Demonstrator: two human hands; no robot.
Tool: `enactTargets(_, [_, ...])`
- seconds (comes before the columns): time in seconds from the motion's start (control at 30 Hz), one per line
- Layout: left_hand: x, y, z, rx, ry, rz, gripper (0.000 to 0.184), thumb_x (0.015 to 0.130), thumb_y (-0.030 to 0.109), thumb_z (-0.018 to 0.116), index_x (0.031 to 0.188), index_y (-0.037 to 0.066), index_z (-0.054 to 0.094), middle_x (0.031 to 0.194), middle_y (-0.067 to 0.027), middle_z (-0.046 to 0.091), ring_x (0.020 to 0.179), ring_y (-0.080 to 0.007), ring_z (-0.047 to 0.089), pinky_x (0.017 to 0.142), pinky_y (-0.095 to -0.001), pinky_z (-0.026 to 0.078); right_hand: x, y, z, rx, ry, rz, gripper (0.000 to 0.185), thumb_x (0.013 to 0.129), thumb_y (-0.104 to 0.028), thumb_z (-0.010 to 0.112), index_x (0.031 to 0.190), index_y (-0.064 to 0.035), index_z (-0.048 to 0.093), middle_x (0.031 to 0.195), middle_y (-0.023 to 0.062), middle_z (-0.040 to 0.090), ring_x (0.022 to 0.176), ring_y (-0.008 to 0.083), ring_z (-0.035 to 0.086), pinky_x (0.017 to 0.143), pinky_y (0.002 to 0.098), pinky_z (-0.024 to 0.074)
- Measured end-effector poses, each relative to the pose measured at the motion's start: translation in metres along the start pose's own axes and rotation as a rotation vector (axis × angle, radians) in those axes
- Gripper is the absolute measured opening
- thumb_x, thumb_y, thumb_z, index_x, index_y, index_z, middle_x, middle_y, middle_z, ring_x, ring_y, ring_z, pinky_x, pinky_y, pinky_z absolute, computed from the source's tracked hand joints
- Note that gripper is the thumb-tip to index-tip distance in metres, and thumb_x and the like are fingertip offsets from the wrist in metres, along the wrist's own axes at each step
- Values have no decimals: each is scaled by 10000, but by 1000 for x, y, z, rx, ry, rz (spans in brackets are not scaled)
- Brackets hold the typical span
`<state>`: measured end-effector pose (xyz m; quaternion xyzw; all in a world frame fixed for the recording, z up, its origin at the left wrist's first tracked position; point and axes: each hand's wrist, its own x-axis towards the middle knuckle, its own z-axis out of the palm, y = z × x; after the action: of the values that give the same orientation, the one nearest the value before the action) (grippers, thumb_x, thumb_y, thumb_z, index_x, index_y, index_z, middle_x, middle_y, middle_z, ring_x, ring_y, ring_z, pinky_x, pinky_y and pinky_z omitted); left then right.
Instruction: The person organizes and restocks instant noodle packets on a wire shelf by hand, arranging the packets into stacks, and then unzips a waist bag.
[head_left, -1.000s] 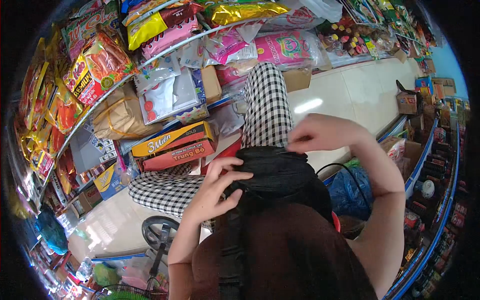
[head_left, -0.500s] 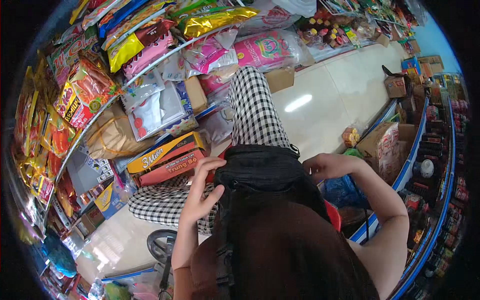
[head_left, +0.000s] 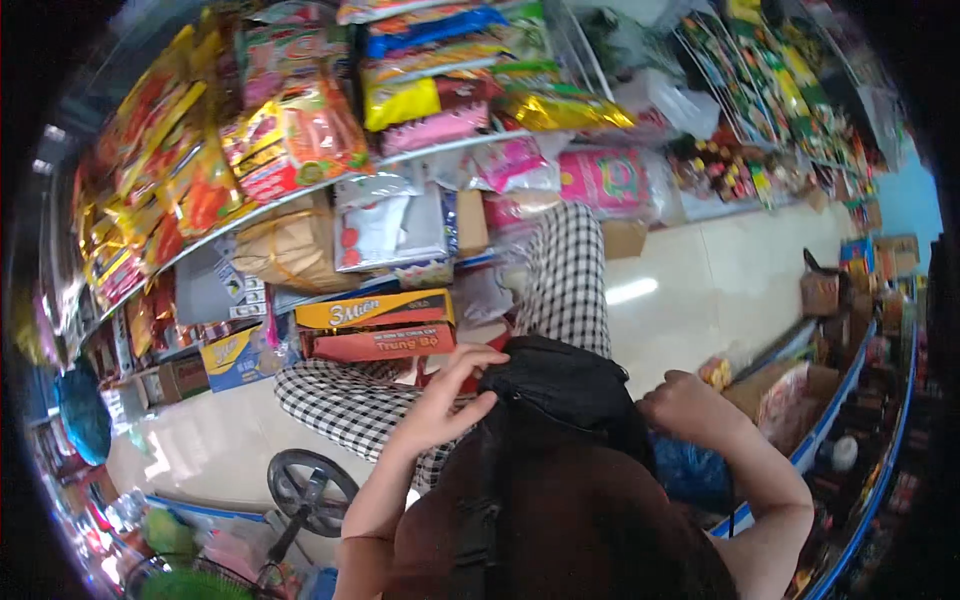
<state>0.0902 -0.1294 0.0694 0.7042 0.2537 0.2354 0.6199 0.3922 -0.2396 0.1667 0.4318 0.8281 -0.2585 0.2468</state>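
A black zipped bag (head_left: pixel 565 385) rests on my lap, against my dark top. My left hand (head_left: pixel 445 400) is at the bag's left edge, thumb and fingers apart, with the fingertips near its upper left corner. Just off the bag's right side is my right hand (head_left: pixel 685 405), its fingers curled in; whatever they hold, if anything, is too small to make out. My legs in black-and-white checked trousers (head_left: pixel 568 270) are spread beyond the bag.
Ahead on the left, shelves hold snack packets (head_left: pixel 295 145) above a yellow and red noodle box (head_left: pixel 375 325). A black wheel (head_left: pixel 312 492) stands at lower left. To the right are an open carton (head_left: pixel 790 395), a blue plastic bag (head_left: pixel 690 468) and more shelves.
The view has swung, so the shelves and bag sit lower in it. My right hand has come away from the bag's right side, its fingers more curled. My left hand stays by the left edge.
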Motion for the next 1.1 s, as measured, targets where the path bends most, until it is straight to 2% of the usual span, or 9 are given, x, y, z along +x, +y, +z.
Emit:
enactTargets(0.03, [-2, -1, 1, -35, -10, -41, 392, 796, 73, 568, 1174, 16, 481, 1155, -142, 482, 1122, -272, 452, 985, -358, 320, 2, 1, -7, -125, -91, -8, 98, 692, -138, 584, 774, -86, 570, 703, 42, 574, 711, 199, 607, 671, 319, 451])
enactTargets(0.2, [-7, -6, 3, -91, 38, -35, 390, 791, 34, 562, 1172, 19, 477, 1168, -127, 463, 1118, -252, 443, 977, -341, 320, 24, 14, -51, -362, 100, -180, 48, 696, -144, 568, 725, -107, 558, 650, 8, 562, 625, 176, 589, 670, 295, 438])
enactTargets(0.37, [-6, -4, 18, -143, 349, 28, 400, 732, -10, 627, 1118, 32, 529, 1030, -108, 490, 922, -223, 510, 798, -307, 428, 114, 12, -93, -617, 453, -536, 47, 688, -153, 563, 711, -114, 550, 627, -6, 550, 565, 141, 570, 626, 274, 403])
enactTargets(0.47, [-13, 0, 13, 322, 519, 226, 300, 699, -33, 631, 989, 37, 607, 946, -91, 511, 846, -226, 532, 741, -315, 447, 180, -3, -105, -468, 586, -723, 109, 645, -172, 577, 573, -91, 575, 585, 44, 591, 582, 210, 611, 553, 319, 466])
enactTargets(0.6, [-23, 24, -9, 529, 306, 102, 250, 715, 73, 645, 962, 96, 681, 895, -48, 536, 792, -209, 540, 655, -329, 441, 234, -19, -78, -165, 453, -795, 118, 680, -169, 577, 668, -57, 609, 647, 126, 621, 579, 286, 621, 588, 366, 505])
enactTargets(0.77, [-9, 42, 2, 635, 72, 214, 272, 764, 166, 638, 1023, 94, 676, 873, -21, 602, 855, -205, 493, 790, -343, 398, 202, 9, -60, 449, 546, -596, 241, 803, -224, 621, 999, -83, 629, 882, 90, 598, 803, 260, 590, 708, 354, 456])
enactTargets(0.87, [-4, 41, 7, 532, 41, 164, 197, 750, 141, 651, 936, 84, 684, 847, -8, 603, 816, -213, 478, 754, -354, 386, 152, 22, -74, 678, 365, -509, 260, 778, -221, 664, 984, -71, 615, 830, 86, 538, 790, 253, 561, 699, 351, 439])
enactTargets(1.0, [-3, 35, 10, 522, 17, 208, 89, 735, 116, 657, 815, 84, 680, 819, 4, 600, 787, -212, 463, 733, -355, 368, 113, 21, -61, 632, 218, -602, 272, 757, -232, 691, 959, -73, 604, 831, 68, 490, 813, 236, 526, 714, 342, 421])
enactTargets(1.1, [-5, 36, 9, 522, 5, 215, 19, 720, 105, 661, 733, 96, 671, 805, 21, 603, 792, -203, 472, 747, -348, 366, 102, 12, -51, 336, 436, -426, 351, 729, -349, 693, 946, -86, 609, 920, 57, 485, 880, 229, 502, 781, 346, 396])
